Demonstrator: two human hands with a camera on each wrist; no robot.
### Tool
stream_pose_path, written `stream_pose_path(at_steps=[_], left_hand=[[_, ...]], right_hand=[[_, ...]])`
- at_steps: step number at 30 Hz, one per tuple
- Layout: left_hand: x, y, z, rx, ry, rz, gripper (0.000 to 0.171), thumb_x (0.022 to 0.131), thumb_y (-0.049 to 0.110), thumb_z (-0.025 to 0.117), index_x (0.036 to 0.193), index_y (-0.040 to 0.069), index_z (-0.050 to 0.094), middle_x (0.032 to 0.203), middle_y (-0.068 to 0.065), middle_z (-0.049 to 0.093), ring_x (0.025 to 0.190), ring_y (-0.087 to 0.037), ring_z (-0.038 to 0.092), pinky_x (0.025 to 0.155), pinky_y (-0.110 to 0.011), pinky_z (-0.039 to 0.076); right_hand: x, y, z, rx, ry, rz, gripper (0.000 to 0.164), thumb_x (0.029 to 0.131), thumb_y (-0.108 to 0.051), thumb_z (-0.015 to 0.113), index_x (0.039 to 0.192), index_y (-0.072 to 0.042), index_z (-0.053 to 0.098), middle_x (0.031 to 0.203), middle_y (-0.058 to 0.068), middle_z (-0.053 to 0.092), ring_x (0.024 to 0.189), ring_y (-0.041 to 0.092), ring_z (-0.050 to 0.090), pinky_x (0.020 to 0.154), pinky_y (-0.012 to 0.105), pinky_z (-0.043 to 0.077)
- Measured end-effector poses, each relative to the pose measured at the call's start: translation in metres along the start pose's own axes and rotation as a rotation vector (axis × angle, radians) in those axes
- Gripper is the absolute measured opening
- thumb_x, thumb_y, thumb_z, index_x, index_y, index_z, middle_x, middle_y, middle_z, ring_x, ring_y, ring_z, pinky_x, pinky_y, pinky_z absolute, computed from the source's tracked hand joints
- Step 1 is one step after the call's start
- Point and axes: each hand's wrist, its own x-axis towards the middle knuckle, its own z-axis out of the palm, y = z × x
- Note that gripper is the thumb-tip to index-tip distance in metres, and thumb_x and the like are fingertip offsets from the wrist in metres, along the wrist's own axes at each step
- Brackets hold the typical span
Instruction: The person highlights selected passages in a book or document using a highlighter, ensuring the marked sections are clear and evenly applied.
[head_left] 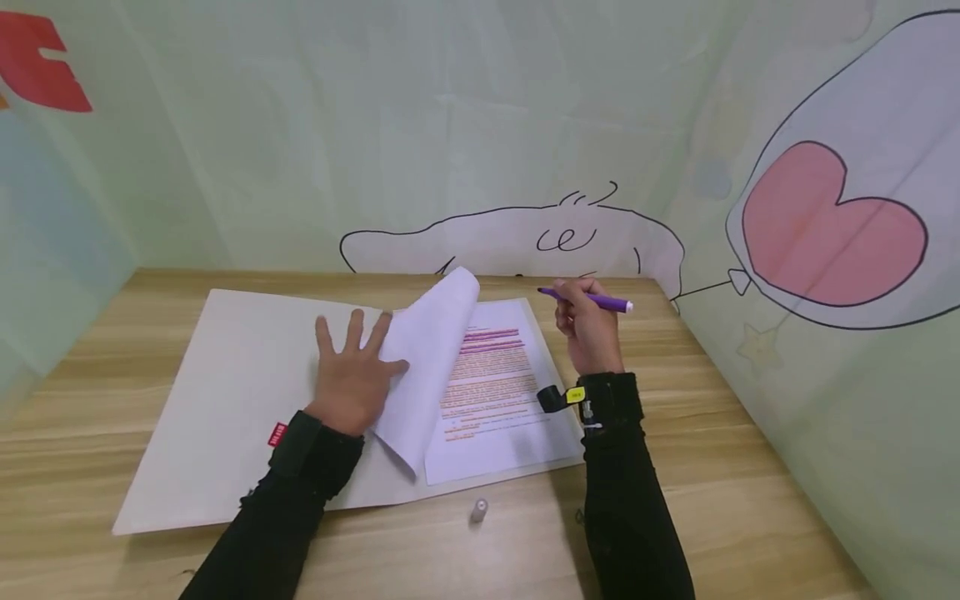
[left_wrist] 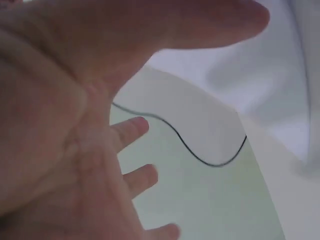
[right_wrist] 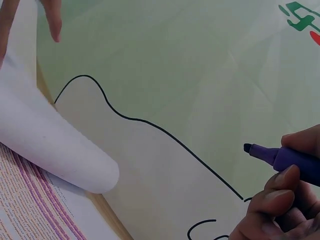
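Observation:
A white sheet is half turned, curling up over a printed page in a wide white folder. My left hand has its fingers spread over the folder's left half, the thumb at the curling sheet. In the left wrist view, the thumb and three fingertips show apart. My right hand pinches an uncapped purple marker above the page's right edge. Its dark chisel tip points left in the right wrist view. Purple-pink lines mark the page's upper text; most lines below are orange.
A small pale cap stands on the wooden table in front of the folder. A red tag sits by my left cuff. Printed cloth walls with a balloon and heart drawing rise behind the table and at its sides.

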Motion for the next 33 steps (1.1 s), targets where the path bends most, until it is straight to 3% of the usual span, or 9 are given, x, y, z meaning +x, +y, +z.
stream_pose_path(at_steps=[5,10,13,15,17,20,24,27,33], left_hand=[[0.008,0.017,0.013,0.046,0.092,0.098,0.020,0.087,0.023,0.075,0.106,0.023,0.081,0.157,-0.013,0.038,0.146,-0.045,0.023,0.113,-0.076,0.012],[0.016,0.032,0.025,-0.111,0.166,0.272,0.021,0.092,0.024,0.070,0.104,0.009,0.076,0.133,-0.010,0.064,0.134,-0.039,0.045,0.108,-0.074,0.030],[0.017,0.040,0.032,-0.185,0.174,0.298,0.030,0.095,0.030,0.066,0.119,0.014,0.070,0.116,-0.011,0.068,0.122,-0.036,0.052,0.104,-0.073,0.035],[0.017,0.044,0.035,-0.194,0.195,0.305,0.030,0.095,0.037,0.064,0.118,0.020,0.071,0.112,-0.012,0.063,0.116,-0.036,0.051,0.103,-0.072,0.035],[0.018,0.047,0.036,-0.183,0.205,0.306,0.031,0.095,0.045,0.062,0.116,0.026,0.073,0.115,-0.013,0.058,0.117,-0.036,0.048,0.103,-0.072,0.034],[0.018,0.045,0.034,-0.176,0.214,0.293,0.035,0.093,0.050,0.063,0.105,0.020,0.076,0.127,-0.014,0.056,0.122,-0.036,0.047,0.105,-0.072,0.032],[0.014,0.039,0.026,-0.226,0.168,0.279,0.021,0.090,0.034,0.069,0.092,0.014,0.071,0.124,-0.011,0.063,0.121,-0.035,0.051,0.104,-0.074,0.032],[0.011,0.032,0.019,-0.295,0.062,0.285,0.006,0.086,0.019,0.069,0.091,0.015,0.071,0.117,-0.007,0.067,0.119,-0.035,0.051,0.104,-0.077,0.028],[0.009,0.019,0.005,-0.359,-0.129,0.234,0.027,0.091,0.023,0.066,0.116,0.027,0.074,0.140,-0.009,0.058,0.134,-0.038,0.040,0.105,-0.079,0.021]], right_hand=[[0.001,0.000,0.000,0.009,-0.002,-0.003,0.020,0.096,-0.009,0.066,0.077,-0.009,0.060,0.066,0.002,0.056,0.054,0.015,0.047,0.048,0.023,0.036],[0.002,0.001,0.000,0.002,-0.002,0.010,0.019,0.096,-0.009,0.065,0.078,-0.009,0.059,0.066,0.003,0.056,0.055,0.016,0.046,0.049,0.023,0.036],[0.002,0.003,0.002,-0.007,-0.001,0.014,0.020,0.097,-0.008,0.064,0.078,-0.009,0.059,0.066,0.002,0.055,0.055,0.015,0.045,0.049,0.023,0.035],[0.001,0.004,0.003,-0.007,-0.010,0.018,0.020,0.097,-0.007,0.064,0.078,-0.009,0.059,0.066,0.002,0.056,0.055,0.015,0.046,0.049,0.023,0.035],[0.001,0.005,0.004,-0.014,-0.019,0.024,0.020,0.097,-0.007,0.064,0.078,-0.009,0.059,0.066,0.002,0.055,0.055,0.015,0.046,0.049,0.022,0.035],[0.002,0.008,0.008,-0.036,-0.038,0.042,0.019,0.097,-0.006,0.063,0.079,-0.009,0.058,0.068,0.002,0.056,0.056,0.014,0.046,0.049,0.022,0.036],[0.003,0.018,0.015,-0.086,-0.067,0.071,0.018,0.096,-0.006,0.064,0.079,-0.009,0.057,0.070,0.002,0.055,0.059,0.014,0.046,0.049,0.020,0.037],[0.003,0.028,0.017,-0.132,-0.074,0.097,0.020,0.095,-0.007,0.067,0.078,-0.009,0.056,0.070,0.002,0.054,0.060,0.014,0.046,0.050,0.021,0.037],[0.005,0.053,0.019,-0.258,-0.093,0.170,0.024,0.091,-0.011,0.071,0.073,-0.010,0.056,0.066,0.000,0.053,0.058,0.012,0.045,0.050,0.021,0.035]])
